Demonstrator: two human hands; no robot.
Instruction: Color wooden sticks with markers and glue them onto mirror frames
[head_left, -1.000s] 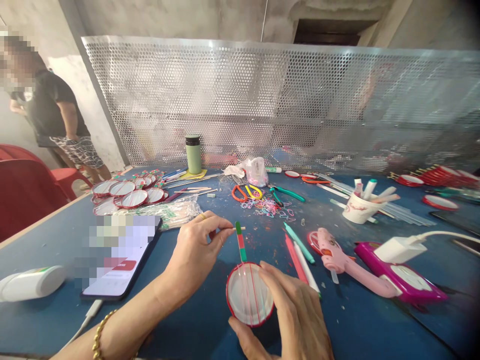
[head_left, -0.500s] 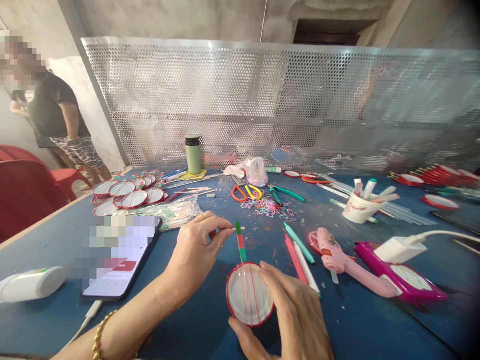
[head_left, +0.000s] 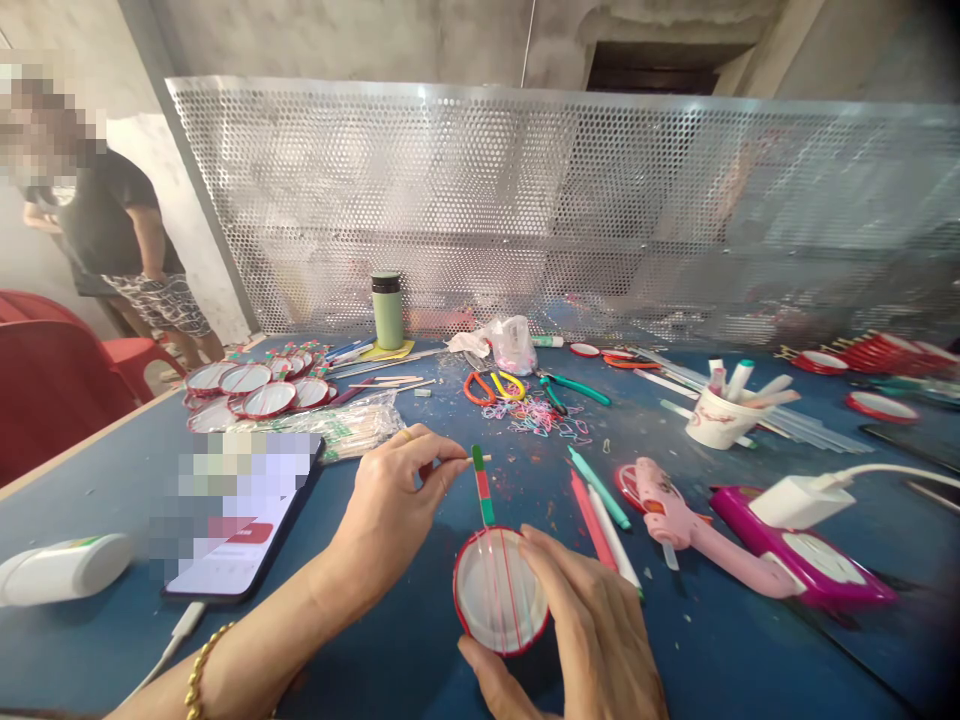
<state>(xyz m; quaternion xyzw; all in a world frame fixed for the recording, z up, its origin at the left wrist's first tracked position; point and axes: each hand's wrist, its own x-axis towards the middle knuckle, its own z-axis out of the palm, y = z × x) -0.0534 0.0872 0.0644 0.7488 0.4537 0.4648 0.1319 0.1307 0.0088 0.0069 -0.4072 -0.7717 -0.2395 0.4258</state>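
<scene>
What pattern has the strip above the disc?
The strip is banded green, red, green; head view.

Round disc (head_left: 491, 595): smooth, glossy rim. Thin stick (head_left: 487, 458): plain wood. Perforated panel (head_left: 420, 200): shiny metal. Wall (head_left: 315, 40): matt.

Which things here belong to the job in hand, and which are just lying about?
Apparently in the job:
red-rimmed disc, in the right hand
green-and-red strip at its edge
thin stick, pinched by the left hand

Seemingly just lying about:
phone
green flask
white bottle
</scene>
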